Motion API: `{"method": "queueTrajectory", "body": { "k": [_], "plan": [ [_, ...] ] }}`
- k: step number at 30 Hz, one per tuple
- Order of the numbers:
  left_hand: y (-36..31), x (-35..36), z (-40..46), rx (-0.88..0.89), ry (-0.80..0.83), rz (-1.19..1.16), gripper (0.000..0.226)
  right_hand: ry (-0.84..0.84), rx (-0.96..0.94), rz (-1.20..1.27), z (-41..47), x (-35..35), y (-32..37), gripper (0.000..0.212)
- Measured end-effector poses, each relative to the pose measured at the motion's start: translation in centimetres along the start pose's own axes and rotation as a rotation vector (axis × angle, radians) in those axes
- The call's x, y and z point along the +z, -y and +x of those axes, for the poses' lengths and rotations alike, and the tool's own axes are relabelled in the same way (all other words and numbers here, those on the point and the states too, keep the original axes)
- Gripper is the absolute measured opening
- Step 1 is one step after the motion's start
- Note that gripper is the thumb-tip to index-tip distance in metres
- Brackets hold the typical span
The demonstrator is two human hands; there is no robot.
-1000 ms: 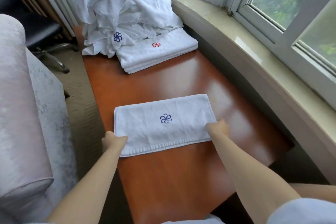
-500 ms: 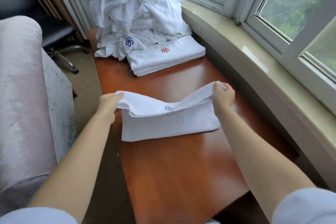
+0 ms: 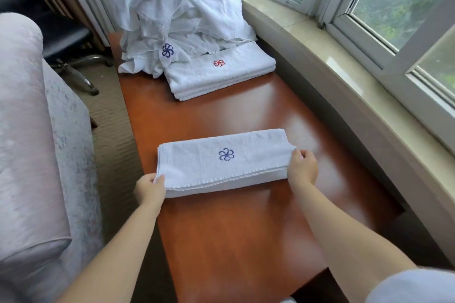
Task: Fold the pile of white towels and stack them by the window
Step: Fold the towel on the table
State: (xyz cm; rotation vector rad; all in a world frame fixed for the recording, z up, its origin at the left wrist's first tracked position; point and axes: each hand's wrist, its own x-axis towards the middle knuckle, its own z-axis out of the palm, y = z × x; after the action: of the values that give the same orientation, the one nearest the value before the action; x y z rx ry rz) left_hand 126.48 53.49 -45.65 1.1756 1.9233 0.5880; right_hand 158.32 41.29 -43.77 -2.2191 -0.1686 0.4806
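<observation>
A white towel with a blue pinwheel mark (image 3: 221, 162) lies folded into a narrow band across the middle of the wooden table (image 3: 236, 236). My left hand (image 3: 150, 189) pinches its near left corner. My right hand (image 3: 302, 167) holds its right end, fingers curled at the edge. At the table's far end sits a heap of unfolded white towels (image 3: 177, 12). In front of the heap, toward the window, lies a small stack of folded towels (image 3: 221, 74) with a red mark on top.
A curved stone window sill (image 3: 357, 86) runs along the table's right side, with window frames above it. A pale upholstered armchair (image 3: 32, 155) stands close on the left. Chair legs (image 3: 78, 74) rest on the carpet beyond it.
The towel's near half was lifted, carried over the far half and laid down, so the towel is now half as deep. Both hands came back toward me, still at its ends.
</observation>
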Motion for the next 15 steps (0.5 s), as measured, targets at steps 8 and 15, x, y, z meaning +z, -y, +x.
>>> {"method": "queueTrajectory", "body": {
  "k": [8,15],
  "plan": [
    [0.1,0.0,-0.7,-0.285,0.115,-0.018,0.031,0.174,0.163,-0.115,-0.2,1.5,-1.1,0.038],
    [0.1,-1.6,-2.5,-0.399,0.205,-0.542,0.023,0.124,0.237,0.180,-4.0,2.0,-0.3,0.017]
  ]
}}
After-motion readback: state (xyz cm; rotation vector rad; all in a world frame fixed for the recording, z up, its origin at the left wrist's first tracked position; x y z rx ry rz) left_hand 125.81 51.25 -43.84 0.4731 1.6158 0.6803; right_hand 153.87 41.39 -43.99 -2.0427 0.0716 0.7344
